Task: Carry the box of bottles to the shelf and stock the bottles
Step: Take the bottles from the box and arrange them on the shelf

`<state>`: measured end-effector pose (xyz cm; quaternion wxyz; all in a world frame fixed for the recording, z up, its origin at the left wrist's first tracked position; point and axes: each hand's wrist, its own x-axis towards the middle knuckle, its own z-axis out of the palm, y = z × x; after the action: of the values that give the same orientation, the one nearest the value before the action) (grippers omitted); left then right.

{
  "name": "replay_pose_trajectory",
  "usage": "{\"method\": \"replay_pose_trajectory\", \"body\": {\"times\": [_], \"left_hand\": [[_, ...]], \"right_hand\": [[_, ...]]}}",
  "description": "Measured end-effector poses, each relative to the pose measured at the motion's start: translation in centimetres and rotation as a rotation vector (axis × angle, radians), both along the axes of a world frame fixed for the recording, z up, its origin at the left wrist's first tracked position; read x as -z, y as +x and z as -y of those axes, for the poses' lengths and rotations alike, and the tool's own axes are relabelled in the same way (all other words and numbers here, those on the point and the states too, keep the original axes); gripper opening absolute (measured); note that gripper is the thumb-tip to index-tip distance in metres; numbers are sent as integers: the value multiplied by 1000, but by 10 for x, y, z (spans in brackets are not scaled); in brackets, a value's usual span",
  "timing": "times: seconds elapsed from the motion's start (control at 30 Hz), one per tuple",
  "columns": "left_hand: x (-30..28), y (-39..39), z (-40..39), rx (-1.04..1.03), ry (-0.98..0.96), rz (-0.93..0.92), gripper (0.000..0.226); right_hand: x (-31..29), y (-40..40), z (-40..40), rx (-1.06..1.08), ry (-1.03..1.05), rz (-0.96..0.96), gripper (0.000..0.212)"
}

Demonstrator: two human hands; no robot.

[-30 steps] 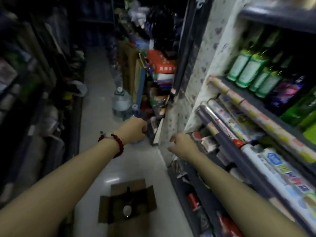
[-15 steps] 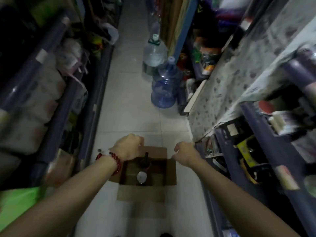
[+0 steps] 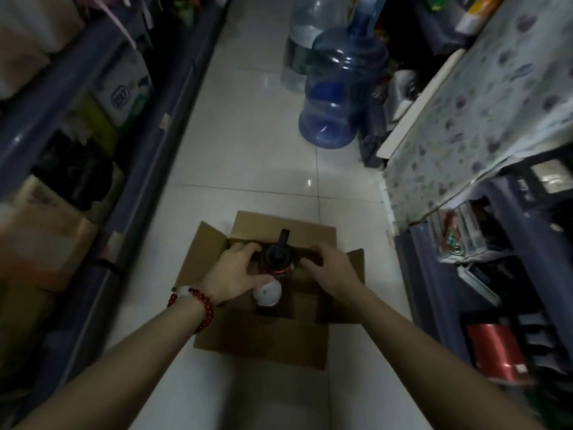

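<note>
An open cardboard box (image 3: 273,336) sits on the tiled floor (image 3: 254,156) of a narrow aisle, its flaps folded outward, its long axis running near to far. Inside stands a dark bottle (image 3: 277,259), upright, cap pointing up at the camera. Just nearer in the box is a white-topped bottle (image 3: 267,293), also upright.

The left hand (image 3: 235,274) curls against the dark bottle's left side, thumb near its base; whether it truly grips is hard to tell. The right hand (image 3: 328,268) reaches in from the right, fingers bent toward the bottle's right shoulder, contact unclear. A red bead bracelet (image 3: 201,305) circles the left wrist.

Farther along the floor stand a blue water jug (image 3: 338,97) and a clear one (image 3: 305,35) behind it. Shelves (image 3: 527,243) line both sides.
</note>
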<state>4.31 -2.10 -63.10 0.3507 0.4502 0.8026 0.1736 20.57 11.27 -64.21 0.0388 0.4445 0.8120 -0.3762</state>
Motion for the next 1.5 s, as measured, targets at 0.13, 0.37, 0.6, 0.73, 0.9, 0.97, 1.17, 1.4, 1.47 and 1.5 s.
{"method": "replay_pose_trajectory", "body": {"times": [0.13, 0.37, 0.6, 0.73, 0.9, 0.97, 1.17, 1.4, 1.47, 1.5], "left_hand": [[56, 4, 6, -110, 35, 118, 93], [103, 35, 11, -261, 216, 256, 118], [136, 52, 15, -333, 295, 250, 129], [143, 46, 14, -319, 311, 204, 126], [147, 37, 18, -367, 380, 186, 98], [147, 33, 20, -391, 400, 213, 80], [144, 25, 18, -400, 408, 269, 78], [145, 15, 15, -542, 399, 252, 74], [144, 10, 13, -560, 392, 241, 73], [144, 8, 13, -565, 393, 240, 72]], "right_hand": [[51, -11, 0, 22, 30, -137, 61], [98, -34, 2, 45, -11, -472, 59], [120, -47, 6, -39, -126, -510, 58], [127, -45, 5, -59, -15, -527, 68], [131, -41, 4, -7, -48, -546, 58], [130, -41, 5, 14, -74, -564, 48], [138, -47, 12, 96, -24, -561, 55], [138, -47, 15, 154, -26, -576, 71], [137, -48, 13, 159, -10, -567, 69], [137, -49, 13, 163, -2, -565, 69]]}}
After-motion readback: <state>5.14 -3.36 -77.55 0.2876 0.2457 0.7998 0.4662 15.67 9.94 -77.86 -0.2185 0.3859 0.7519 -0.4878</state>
